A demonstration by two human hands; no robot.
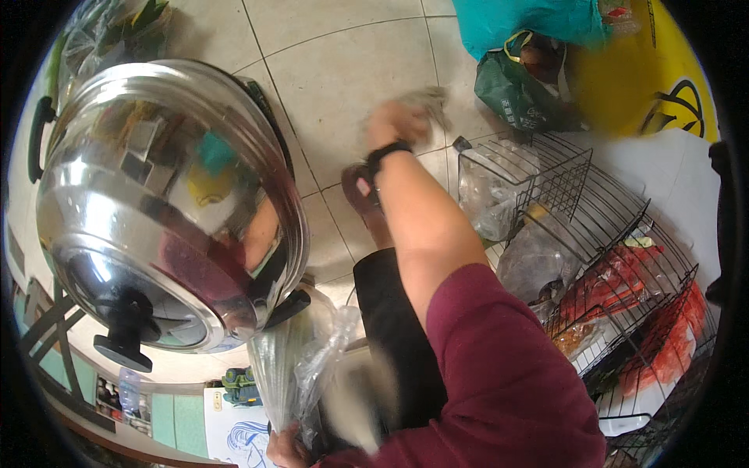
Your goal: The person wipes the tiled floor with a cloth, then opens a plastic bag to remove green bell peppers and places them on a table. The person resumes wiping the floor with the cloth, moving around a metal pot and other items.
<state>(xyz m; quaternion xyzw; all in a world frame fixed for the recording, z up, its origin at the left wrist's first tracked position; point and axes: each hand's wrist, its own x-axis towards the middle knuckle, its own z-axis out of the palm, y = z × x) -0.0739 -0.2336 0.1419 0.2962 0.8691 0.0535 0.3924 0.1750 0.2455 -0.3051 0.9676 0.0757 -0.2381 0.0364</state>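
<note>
My right hand (401, 123), with a dark band at its wrist, is stretched out over the tiled floor (345, 76). It is blurred, and a blurred light greyish thing (432, 105) lies at its fingers; whether it is held cannot be told. Low in the view, my left hand (287, 447) grips a clear plastic bag (281, 362) with long pale green stalks in it. Beside that bag is a blurred beige object (357, 403). A large steel pot with a domed lid (146, 193) fills the left side.
A black wire rack (597, 234) with plastic-bagged goods stands on the right. Beyond it lie a dark green bag (503, 88), a teal bag (526, 20) and a yellow bag (679, 70). A green toy vehicle (240, 386) is at the lower left. Bagged greens (111, 35) lie at the upper left.
</note>
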